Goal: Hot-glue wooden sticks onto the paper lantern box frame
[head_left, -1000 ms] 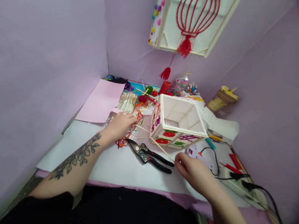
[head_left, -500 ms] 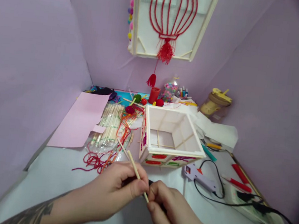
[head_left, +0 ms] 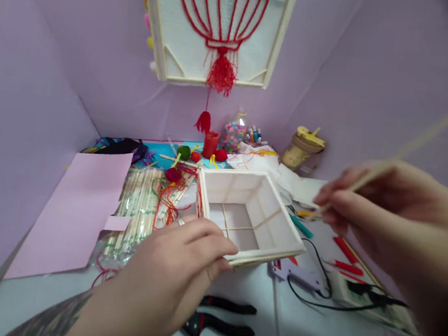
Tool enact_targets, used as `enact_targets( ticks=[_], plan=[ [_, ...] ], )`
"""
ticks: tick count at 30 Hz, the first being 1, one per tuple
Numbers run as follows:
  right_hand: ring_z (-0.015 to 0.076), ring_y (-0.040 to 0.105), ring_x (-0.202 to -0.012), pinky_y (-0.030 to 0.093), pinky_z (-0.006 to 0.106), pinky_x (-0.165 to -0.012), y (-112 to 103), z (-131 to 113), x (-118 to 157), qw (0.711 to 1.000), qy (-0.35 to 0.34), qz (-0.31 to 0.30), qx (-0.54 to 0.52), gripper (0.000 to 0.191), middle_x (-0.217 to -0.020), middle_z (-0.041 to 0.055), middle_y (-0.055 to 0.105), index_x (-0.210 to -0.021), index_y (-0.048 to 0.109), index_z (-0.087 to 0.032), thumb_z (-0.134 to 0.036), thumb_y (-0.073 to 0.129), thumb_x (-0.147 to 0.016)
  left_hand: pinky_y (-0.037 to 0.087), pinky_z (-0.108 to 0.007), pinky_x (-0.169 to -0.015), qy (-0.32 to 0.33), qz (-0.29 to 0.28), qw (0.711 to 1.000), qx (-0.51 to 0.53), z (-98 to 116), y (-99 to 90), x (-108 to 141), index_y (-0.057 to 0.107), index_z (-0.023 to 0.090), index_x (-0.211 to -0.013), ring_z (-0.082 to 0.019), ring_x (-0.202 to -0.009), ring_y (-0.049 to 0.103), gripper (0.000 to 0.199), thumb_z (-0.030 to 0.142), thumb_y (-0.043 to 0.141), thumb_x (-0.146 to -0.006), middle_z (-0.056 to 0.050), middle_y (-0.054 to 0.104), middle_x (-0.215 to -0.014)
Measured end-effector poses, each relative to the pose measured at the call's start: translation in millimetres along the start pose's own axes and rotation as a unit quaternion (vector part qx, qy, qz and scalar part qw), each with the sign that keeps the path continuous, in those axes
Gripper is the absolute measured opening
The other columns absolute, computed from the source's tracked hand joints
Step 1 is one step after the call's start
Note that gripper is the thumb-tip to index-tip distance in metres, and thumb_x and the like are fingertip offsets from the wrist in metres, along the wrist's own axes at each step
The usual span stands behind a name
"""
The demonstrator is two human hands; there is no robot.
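My left hand (head_left: 172,270) grips the near rim of an open white box frame (head_left: 283,212) built of thin sticks and white sheet, thumb outside and fingers over the edge. Raised at the right, my right hand (head_left: 395,225) pinches a thin pale wooden stick (head_left: 434,130), which slants up toward the right edge and is partly blurred. Black-handled pliers or cutters (head_left: 226,327) lie on the table just right of my left wrist; their jaws are partly hidden by it. A lilac glue gun (head_left: 302,277) rests beyond the box's near right corner.
Bundled wooden sticks (head_left: 139,201) in clear plastic and a pink sheet (head_left: 69,210) lie left. Behind stand a red cup (head_left: 210,145) and a pompom bottle (head_left: 235,134). A power strip (head_left: 370,303) with black cables sits right. A decorated panel (head_left: 224,28) hangs above.
The stick has passed from my left hand to my right, which has lifted to the right. My left hand now holds the box rim. The black-handled tool now shows on the table.
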State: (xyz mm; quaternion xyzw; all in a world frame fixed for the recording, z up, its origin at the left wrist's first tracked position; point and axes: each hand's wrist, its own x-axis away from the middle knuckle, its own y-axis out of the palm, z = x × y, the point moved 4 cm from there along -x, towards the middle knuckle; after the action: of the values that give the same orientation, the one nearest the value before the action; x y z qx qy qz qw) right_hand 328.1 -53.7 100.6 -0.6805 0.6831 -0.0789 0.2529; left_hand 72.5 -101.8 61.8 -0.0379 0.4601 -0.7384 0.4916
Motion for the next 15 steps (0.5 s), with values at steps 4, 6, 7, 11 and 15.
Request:
enact_targets(
  ticks=[4, 6, 7, 11, 15],
  plan=[
    [0.0142, 0.067, -0.068, 0.056, 0.027, -0.064, 39, 0, -49, 0.985, -0.005, -0.172, -0.02, 0.022, -0.079, 0.001, 0.067, -0.083, 0.059, -0.024, -0.043, 0.07, -0.082, 0.055, -0.033, -0.07, 0.028, -0.008, 0.995, -0.091, -4, 1.6, 1, 0.064, 0.021, -0.107, -0.02, -0.083, 0.066, 0.023, 0.011, 0.048, -0.094, -0.004, 0.069, -0.102],
    [0.0152, 0.066, -0.065, 0.055, 0.029, -0.062, 60, 4, -63, 0.97, -0.007, -0.238, 0.049, 0.025, -0.075, 0.0026, 0.067, -0.079, 0.059, -0.022, -0.045, 0.059, -0.088, 0.056, -0.035, -0.068, 0.029, 0.011, 0.993, -0.116, -8, 0.1, 1, 0.065, 0.019, -0.105, -0.022, -0.083, 0.067, 0.024, 0.011, 0.046, -0.094, -0.005, 0.07, -0.102],
    [0.015, 0.065, -0.063, 0.054, 0.029, -0.06, 68, 5, -68, 0.962, -0.011, -0.257, 0.094, 0.026, -0.07, 0.0026, 0.065, -0.077, 0.059, -0.022, -0.044, 0.053, -0.09, 0.057, -0.037, -0.069, 0.026, 0.02, 0.992, -0.124, -11, -0.8, 1, 0.066, 0.019, -0.105, -0.022, -0.084, 0.067, 0.024, 0.012, 0.046, -0.094, -0.006, 0.07, -0.102],
    [0.0143, 0.061, -0.055, 0.046, 0.027, -0.054, 82, 2, -78, 0.942, -0.042, -0.27, 0.196, 0.014, -0.062, -0.0015, 0.06, -0.084, 0.056, -0.022, -0.031, 0.047, -0.091, 0.057, -0.037, -0.073, 0.005, 0.042, 0.99, -0.133, -23, -4.6, -2, 0.065, 0.019, -0.108, -0.022, -0.087, 0.068, 0.023, 0.012, 0.048, -0.094, -0.005, 0.07, -0.104],
    [0.0149, 0.061, -0.063, 0.043, 0.027, -0.061, 85, -6, -83, 0.918, -0.068, -0.276, 0.278, 0.003, -0.067, -0.0025, 0.062, -0.088, 0.056, -0.021, -0.023, 0.053, -0.087, 0.056, -0.035, -0.078, -0.012, 0.051, 0.99, -0.13, -31, -6.0, -5, 0.065, 0.019, -0.107, -0.02, -0.09, 0.068, 0.023, 0.01, 0.049, -0.093, -0.004, 0.07, -0.105]
  ],
)
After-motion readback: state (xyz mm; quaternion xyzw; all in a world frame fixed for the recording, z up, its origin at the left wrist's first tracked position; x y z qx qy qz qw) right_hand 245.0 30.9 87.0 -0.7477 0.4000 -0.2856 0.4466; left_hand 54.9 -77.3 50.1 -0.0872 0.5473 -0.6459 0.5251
